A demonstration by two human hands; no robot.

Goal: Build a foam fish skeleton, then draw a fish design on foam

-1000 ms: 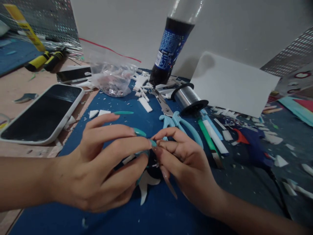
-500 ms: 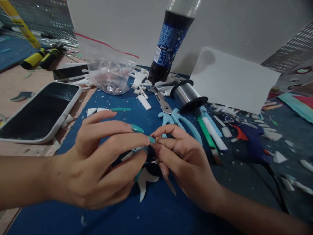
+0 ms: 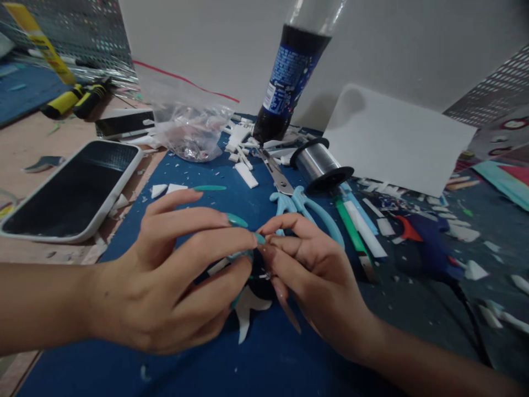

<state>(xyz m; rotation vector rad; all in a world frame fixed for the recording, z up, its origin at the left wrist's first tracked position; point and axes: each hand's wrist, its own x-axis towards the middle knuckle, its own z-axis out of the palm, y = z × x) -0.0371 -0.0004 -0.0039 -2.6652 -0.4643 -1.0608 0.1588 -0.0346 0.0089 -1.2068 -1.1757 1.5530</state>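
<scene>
Fingertips of my left hand (image 3: pixel 177 281) and my right hand (image 3: pixel 308 267) meet over the blue mat, both pinched. The left thumb and index finger press together against the right fingertips; its little finger sticks out. Between the hands are a small shiny bit and a thin pale line, too small to name. A pale blue shape shows behind the left fingers, mostly hidden. Just below the hands is a white curved, pointed piece (image 3: pixel 249 307); I cannot tell whether it lies on the mat or hangs. Light-blue-handled scissors (image 3: pixel 318 215) lie beyond my right hand.
A spool of clear line (image 3: pixel 320 165) lies by the scissors. Behind stand a dark soda bottle (image 3: pixel 289 82) and a zip bag (image 3: pixel 192 124). A phone (image 3: pixel 72 193) is at left. Cutters (image 3: pixel 355 237), a blue glue gun (image 3: pixel 433 248) with its cord and white scraps are at right.
The whole view has shifted slightly, so everything sits a little lower and to the right. Both hands keep the same pinch, with hardly any movement between them.
</scene>
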